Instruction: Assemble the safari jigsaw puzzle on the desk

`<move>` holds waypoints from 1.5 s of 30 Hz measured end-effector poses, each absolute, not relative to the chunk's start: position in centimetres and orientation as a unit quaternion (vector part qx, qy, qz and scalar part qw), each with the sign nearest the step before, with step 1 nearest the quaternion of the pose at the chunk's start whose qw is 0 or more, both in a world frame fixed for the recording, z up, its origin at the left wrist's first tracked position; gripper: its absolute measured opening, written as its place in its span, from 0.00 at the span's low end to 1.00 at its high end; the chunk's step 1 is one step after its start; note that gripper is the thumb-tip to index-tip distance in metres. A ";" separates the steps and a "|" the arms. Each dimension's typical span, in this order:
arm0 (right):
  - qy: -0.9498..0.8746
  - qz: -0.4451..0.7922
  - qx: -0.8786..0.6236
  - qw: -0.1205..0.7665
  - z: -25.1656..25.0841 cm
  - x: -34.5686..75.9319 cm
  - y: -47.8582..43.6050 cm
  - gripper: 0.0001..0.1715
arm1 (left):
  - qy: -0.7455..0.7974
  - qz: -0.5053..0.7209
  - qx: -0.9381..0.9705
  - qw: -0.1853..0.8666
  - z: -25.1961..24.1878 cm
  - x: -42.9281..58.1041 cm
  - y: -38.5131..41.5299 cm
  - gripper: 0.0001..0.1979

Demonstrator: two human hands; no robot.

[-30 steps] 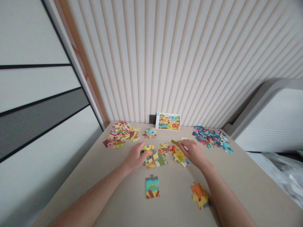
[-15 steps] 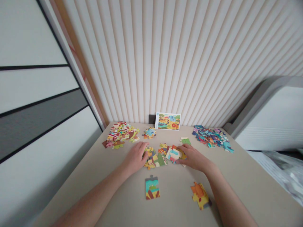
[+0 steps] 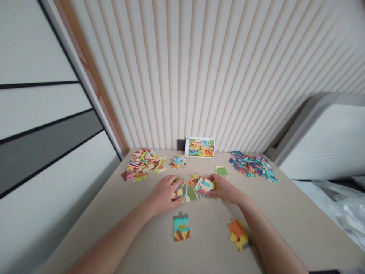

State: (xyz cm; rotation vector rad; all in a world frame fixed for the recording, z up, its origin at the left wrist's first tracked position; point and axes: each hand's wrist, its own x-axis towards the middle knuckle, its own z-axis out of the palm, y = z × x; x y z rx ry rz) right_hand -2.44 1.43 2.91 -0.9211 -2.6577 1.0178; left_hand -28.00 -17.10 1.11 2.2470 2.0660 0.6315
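Observation:
Between my two hands lies a small heap of jigsaw pieces, with a green piece (image 3: 192,193) in its middle. My left hand (image 3: 164,195) curls round yellow puzzle pieces (image 3: 178,191) at the heap's left side, thumb toward me. At the right side, my right hand (image 3: 224,189) has its thumb and fingers round several stacked puzzle pieces (image 3: 205,185); a cream and blue one is on top. Nearer me lie a crocodile piece (image 3: 181,227) and an orange and yellow joined pair or single piece (image 3: 238,235), beside my right forearm.
A picture card (image 3: 200,147) leans against the ribbed wall. Further puzzle piles lie along the back: a reddish-green one (image 3: 145,163), a small blue-orange one (image 3: 178,161) and a dark blue one (image 3: 253,164). A lone green piece (image 3: 221,171) lies behind my right hand.
My left hand has closed further round the yellow pieces, its thumb now along their near edge. My right hand stays at the stacked pieces. The whole view has shifted slightly.

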 end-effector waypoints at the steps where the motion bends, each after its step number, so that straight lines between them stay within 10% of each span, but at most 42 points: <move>1: -0.880 0.360 -0.299 0.077 2.8 -2.6 1.4 0.32 | 0.657 0.203 0.726 0.014 1.2 -28.1 -17.1 0.31; 7: -0.865 0.380 -0.296 0.136 1.8 -4.7 1.6 0.43 | 0.618 0.182 0.765 0.016 1.9 -28.8 -17.3 0.29; 28: -0.760 0.433 -0.429 0.226 2.6 -4.9 2.8 0.26 | 0.571 0.139 0.806 0.069 2.7 -32.4 -21.0 0.29; 37: -0.855 0.448 -0.232 0.123 3.1 -13.4 -6.0 0.27 | 0.602 0.117 0.784 0.098 3.8 -34.3 -26.0 0.25; 45: -0.934 0.230 -0.233 0.145 2.9 -18.6 -3.8 0.32 | 0.667 0.177 0.708 0.149 2.2 -37.3 -31.5 0.25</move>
